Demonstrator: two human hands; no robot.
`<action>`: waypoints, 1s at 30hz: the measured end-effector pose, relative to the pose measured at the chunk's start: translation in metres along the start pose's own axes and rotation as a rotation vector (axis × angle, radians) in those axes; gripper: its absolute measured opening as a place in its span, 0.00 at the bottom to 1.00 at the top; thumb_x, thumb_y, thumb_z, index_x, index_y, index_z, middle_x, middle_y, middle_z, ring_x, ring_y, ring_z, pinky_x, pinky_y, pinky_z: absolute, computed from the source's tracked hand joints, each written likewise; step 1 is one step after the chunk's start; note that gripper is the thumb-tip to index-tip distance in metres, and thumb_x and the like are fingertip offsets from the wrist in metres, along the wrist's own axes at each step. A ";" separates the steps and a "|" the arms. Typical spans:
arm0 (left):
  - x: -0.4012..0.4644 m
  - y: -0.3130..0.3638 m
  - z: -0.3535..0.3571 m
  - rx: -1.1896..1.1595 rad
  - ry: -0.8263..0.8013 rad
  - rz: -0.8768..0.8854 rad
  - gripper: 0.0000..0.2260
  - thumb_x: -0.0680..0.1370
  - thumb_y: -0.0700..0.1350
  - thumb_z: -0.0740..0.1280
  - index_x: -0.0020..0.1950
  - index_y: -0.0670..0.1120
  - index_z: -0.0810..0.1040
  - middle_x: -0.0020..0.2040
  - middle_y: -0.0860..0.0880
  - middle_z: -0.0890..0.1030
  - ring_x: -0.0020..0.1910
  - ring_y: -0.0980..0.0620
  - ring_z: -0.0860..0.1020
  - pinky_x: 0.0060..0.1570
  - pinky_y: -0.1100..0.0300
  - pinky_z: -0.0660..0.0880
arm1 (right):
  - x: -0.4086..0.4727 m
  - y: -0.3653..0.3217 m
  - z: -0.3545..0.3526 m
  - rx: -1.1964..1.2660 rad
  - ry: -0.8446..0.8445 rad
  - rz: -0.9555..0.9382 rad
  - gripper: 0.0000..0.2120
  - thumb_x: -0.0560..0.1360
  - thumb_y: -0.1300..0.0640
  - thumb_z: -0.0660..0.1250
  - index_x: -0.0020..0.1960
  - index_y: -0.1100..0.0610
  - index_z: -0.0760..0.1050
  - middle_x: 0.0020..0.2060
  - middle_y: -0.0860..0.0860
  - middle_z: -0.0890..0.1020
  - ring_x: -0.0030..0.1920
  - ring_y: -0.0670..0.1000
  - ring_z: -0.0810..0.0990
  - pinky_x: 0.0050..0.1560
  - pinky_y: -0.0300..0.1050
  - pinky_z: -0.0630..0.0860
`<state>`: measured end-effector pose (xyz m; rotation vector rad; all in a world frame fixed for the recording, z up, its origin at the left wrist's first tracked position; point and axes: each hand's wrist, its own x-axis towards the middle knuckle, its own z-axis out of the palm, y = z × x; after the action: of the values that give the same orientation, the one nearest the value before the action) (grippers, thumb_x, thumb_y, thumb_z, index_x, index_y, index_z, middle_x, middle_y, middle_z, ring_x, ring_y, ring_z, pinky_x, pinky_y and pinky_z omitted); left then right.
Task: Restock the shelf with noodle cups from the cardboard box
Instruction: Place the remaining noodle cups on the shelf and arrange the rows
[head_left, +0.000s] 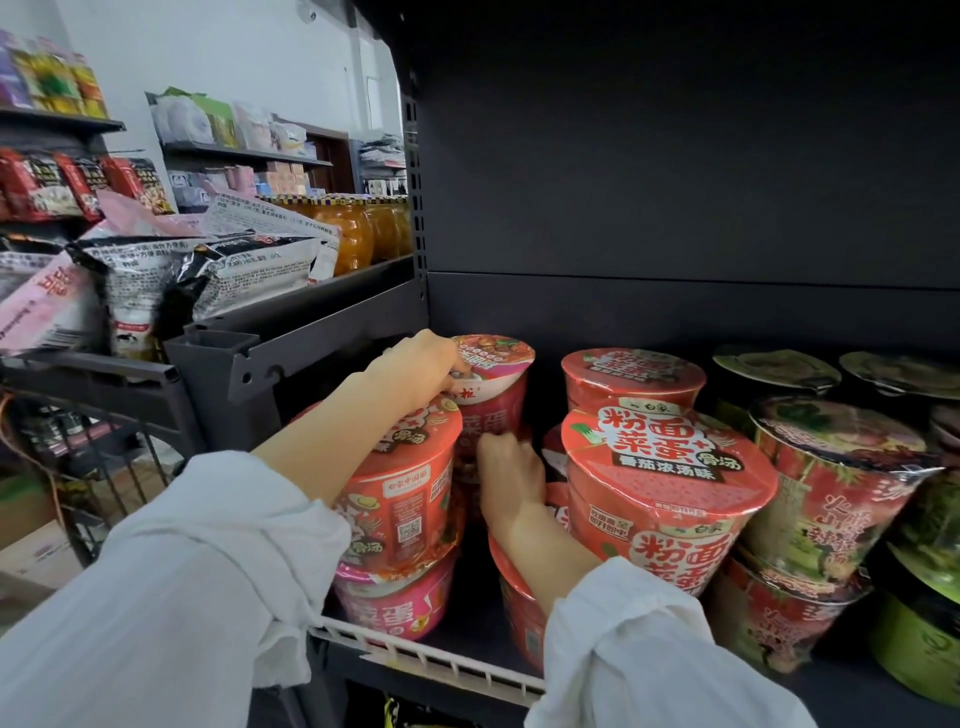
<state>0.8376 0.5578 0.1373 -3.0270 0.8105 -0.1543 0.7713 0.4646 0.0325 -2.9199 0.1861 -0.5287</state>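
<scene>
- A person in white sleeves reaches both arms into a dark metal shelf (675, 312) holding stacked noodle cups.
- The left hand (415, 366) rests on the lid rim of a pink noodle cup (493, 384) at the far left of the shelf, fingers curled over its near edge.
- The right hand (506, 475) reaches lower on the same pink cup; its fingers bend toward the cup wall, but I cannot tell whether they grip it.
- The left forearm lies across an orange-red cup (410, 478) stacked on a pink one at the near left.
- To the right stands a leaning stack of red cups (670, 467), touching the right forearm.
- Risk, as a judgement: pulling either arm out could drag the near stacks forward over the white front rail (441, 660).
- The cardboard box is not clearly in view.
</scene>
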 end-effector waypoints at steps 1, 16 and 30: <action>0.000 0.000 0.000 -0.003 0.003 0.004 0.16 0.80 0.46 0.63 0.68 0.51 0.73 0.64 0.42 0.74 0.59 0.40 0.76 0.60 0.48 0.74 | 0.000 0.000 0.000 0.004 -0.001 -0.004 0.13 0.76 0.73 0.57 0.54 0.64 0.76 0.53 0.59 0.80 0.57 0.61 0.78 0.50 0.49 0.76; -0.025 -0.004 -0.002 -0.213 0.158 0.033 0.13 0.79 0.47 0.63 0.63 0.51 0.75 0.60 0.44 0.77 0.56 0.45 0.77 0.53 0.53 0.74 | -0.001 -0.003 -0.012 0.416 -0.094 0.155 0.24 0.77 0.67 0.56 0.72 0.60 0.58 0.65 0.62 0.68 0.64 0.61 0.71 0.62 0.53 0.70; -0.179 -0.033 0.014 -0.503 0.349 0.114 0.17 0.79 0.40 0.60 0.68 0.48 0.72 0.66 0.49 0.72 0.65 0.52 0.70 0.64 0.56 0.68 | -0.104 -0.032 -0.038 0.374 -0.151 -0.059 0.10 0.76 0.62 0.61 0.51 0.64 0.78 0.50 0.57 0.81 0.50 0.57 0.79 0.48 0.47 0.75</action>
<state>0.7014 0.6748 0.1072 -3.4569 1.2055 -0.5719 0.6643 0.5064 0.0392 -2.5899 -0.0188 -0.3085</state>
